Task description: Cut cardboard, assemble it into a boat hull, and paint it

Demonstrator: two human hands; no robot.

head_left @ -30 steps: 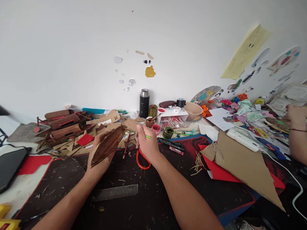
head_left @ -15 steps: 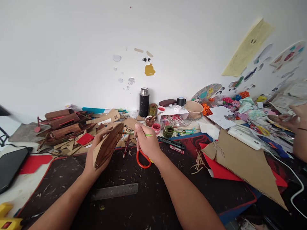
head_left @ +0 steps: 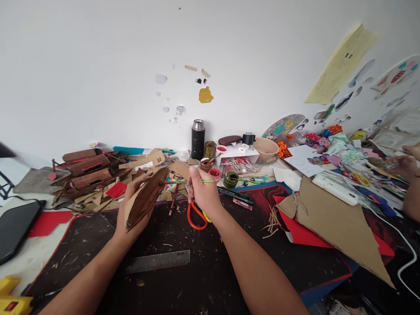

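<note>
My left hand (head_left: 133, 218) is closed around a boat-shaped cardboard piece (head_left: 147, 199), whose inner face is painted brown and tilts toward the right. In my right hand (head_left: 202, 188) is a thin green paintbrush (head_left: 179, 181), gripped between thumb and fingers. Its tip points left and reaches close to the piece's upper edge; I cannot tell whether it touches. Below the right hand lie orange-handled scissors (head_left: 197, 221). Behind the hands stands a jar of brown paint (head_left: 206, 164), beside a pink paint pot (head_left: 214, 174) and a green paint jar (head_left: 230, 179).
Brown-painted cardboard boats (head_left: 88, 168) and cardboard scraps are heaped at back left. A clear ruler (head_left: 159, 261) lies on the dark mat (head_left: 183, 291). A black thermos (head_left: 198, 142) stands by the wall. Large cardboard (head_left: 334, 227) covers the right side. Another person's hand (head_left: 405, 168) shows at far right.
The brush in my right hand has turned so its length now shows pointing left toward the cardboard piece. The piece has tilted slightly. At far right, the other person's hand has come further into view.
</note>
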